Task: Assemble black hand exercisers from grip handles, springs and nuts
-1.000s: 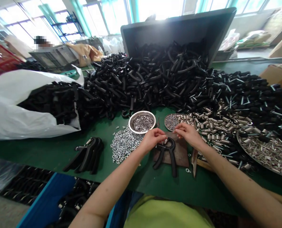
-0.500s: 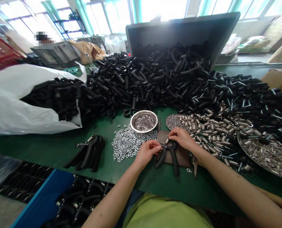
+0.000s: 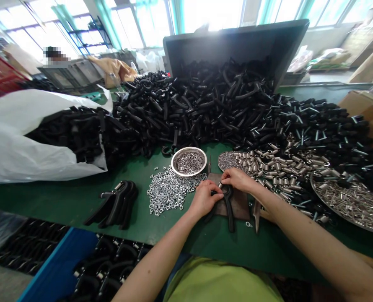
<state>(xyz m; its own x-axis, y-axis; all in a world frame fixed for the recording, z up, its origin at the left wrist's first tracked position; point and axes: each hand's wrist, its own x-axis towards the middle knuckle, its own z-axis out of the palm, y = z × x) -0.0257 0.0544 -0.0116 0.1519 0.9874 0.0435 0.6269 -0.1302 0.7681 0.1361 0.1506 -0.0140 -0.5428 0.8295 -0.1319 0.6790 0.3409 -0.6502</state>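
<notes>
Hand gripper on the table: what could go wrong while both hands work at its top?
The left hand and right hand pinch the hand gripper at its top end; a slip might nip a finger. A small part dropped there could vanish among the loose nuts beside it.

Matt black plastic hand grip (image 3: pixel 229 206), dull green felt-like surface (image 3: pixel 79 201), bright metal springs (image 3: pixel 277 167), shiny steel bowl (image 3: pixel 189 149).

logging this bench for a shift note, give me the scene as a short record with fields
left hand: pinches the top of the black hand grip
right hand: pinches the same top end
under it: brown mat on the green table
nearby: loose nuts, steel bowl, springs
far left: stack of assembled grips
behind: heap of black handles
</notes>
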